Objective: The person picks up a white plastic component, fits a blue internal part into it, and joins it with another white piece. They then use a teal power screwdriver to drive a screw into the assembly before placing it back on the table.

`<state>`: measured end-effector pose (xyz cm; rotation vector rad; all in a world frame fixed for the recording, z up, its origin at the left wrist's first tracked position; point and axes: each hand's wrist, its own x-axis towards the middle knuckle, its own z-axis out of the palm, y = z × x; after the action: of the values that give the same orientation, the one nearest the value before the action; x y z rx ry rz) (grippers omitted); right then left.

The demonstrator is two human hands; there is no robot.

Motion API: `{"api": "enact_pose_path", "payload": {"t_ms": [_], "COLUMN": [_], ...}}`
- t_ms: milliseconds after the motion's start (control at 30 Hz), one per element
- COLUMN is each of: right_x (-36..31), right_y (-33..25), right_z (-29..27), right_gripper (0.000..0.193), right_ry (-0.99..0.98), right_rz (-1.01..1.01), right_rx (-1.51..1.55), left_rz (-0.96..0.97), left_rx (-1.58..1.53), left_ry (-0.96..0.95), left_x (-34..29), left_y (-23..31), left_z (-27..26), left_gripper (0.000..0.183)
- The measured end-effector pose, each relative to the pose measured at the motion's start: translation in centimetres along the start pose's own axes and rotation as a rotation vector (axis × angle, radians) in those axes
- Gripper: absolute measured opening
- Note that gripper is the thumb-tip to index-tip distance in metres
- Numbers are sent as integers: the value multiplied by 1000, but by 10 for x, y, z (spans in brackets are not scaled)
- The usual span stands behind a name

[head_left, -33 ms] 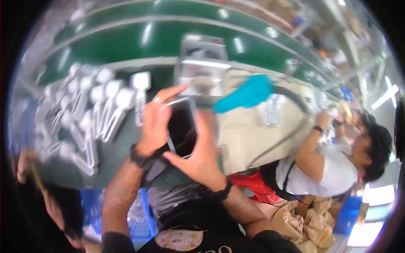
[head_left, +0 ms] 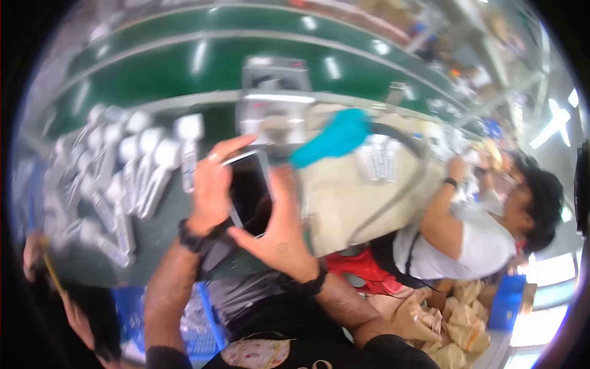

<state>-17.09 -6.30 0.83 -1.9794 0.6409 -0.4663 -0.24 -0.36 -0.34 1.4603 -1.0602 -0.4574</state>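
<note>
A smartphone [head_left: 251, 195] with a dark screen and a pale rim stands between my two hands, above the near edge of the dark work table. My left hand [head_left: 211, 194] grips its left side, and a ring shows on one finger. On the right side my right hand [head_left: 286, 237] holds it, with the thumb along the lower edge. Left of my hands lie several white spoon-shaped devices [head_left: 147, 144] with wide heads and long handles, loosely heaped. One of them [head_left: 189, 144] lies apart, close to my left fingers. The picture is somewhat blurred.
Behind the phone stands a clear-sided box-like device [head_left: 275, 117]. A teal tool-like piece [head_left: 338, 138] and a few white handles [head_left: 377, 158] lie on the beige mat [head_left: 332, 209]. A co-worker [head_left: 473, 234] sits at right, near brown paper [head_left: 455, 326]. A blue crate [head_left: 206, 338] stands below.
The whole view has shifted slightly, so the table and things sit a little farther left and lower. Both hands keep the smartphone in the same hold.
</note>
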Motion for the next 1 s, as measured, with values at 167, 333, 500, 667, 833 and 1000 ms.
{"api": "enact_pose_path", "payload": {"t_ms": [167, 333, 500, 667, 833, 1000], "right_x": [-40, -90, -104, -54, 50, 215], "right_y": [-32, -26, -1, 14, 65, 20], "right_z": [26, -48, -140, -215, -294, -443], "right_gripper": [96, 80, 66, 92, 65, 53], "right_ry": [-232, -311, -151, 418, 762, 560], "right_rz": [65, -449, -438, -244, -76, -202], "right_rx": [215, 43, -16, -164, -165, -725], "left_rz": [-339, -388, -506, -344, -226, 51], "left_rx": [-122, 71, 136, 294, 350, 379], "left_ry": [148, 199, 155, 12, -179, -190], "left_x": [-62, -85, -108, -75, -120, -75], "left_y": [12, 13, 40, 54, 91, 96], "left_z": [-60, -71, -58, -23, -34, -22], "left_gripper": [78, 56, 35, 11, 9, 11]}}
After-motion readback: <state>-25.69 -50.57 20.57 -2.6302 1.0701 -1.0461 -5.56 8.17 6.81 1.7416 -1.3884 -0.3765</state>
